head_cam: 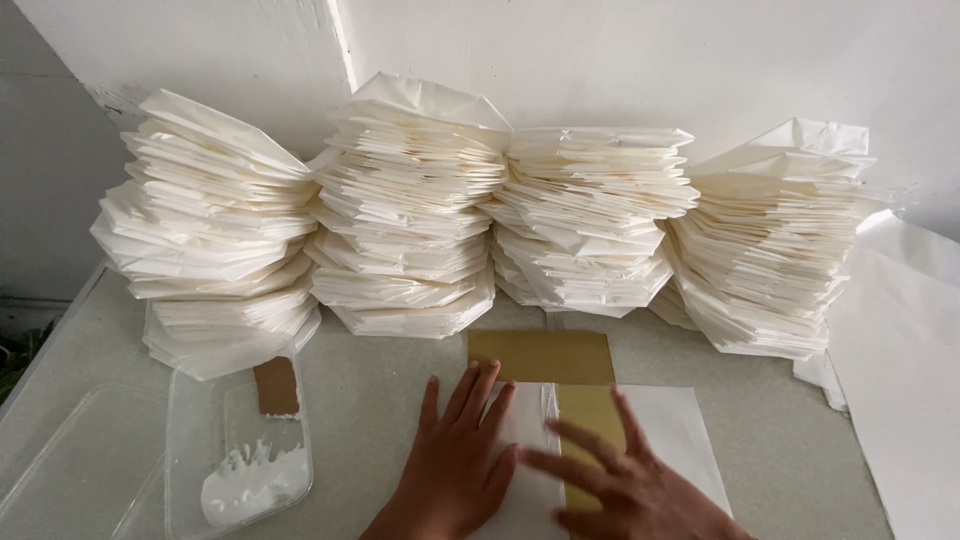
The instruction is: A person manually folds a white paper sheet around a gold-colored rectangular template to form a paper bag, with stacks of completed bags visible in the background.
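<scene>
Head view, looking down on a pale grey table [400, 400]: the left hand [455, 465] lies palm down on a white paper sheet [680, 430], fingers extended and slightly apart, clamped on nothing. The right hand [625, 485] lies just beside it, fingers spread wide, flat across the folded paper edge and a tan cardboard strip [590, 415] that shows between the paper's two sides. This strip extends away from the person and meets a wider tan cardboard piece [540, 356] whose far end lies bare on the table. At the left stands a clear plastic tray [185, 440] holding a mass of white paste [250, 485] at its near end and a small brown cardboard scraper [277, 386] leaning on its far rim. A second clear tray or lid [70, 470] lies left of it. Along the white wall [600, 60] stand four tall stacks of folded white paper bags [410, 210], touching one another. Loose white sheets [900, 340] lie at the right.
</scene>
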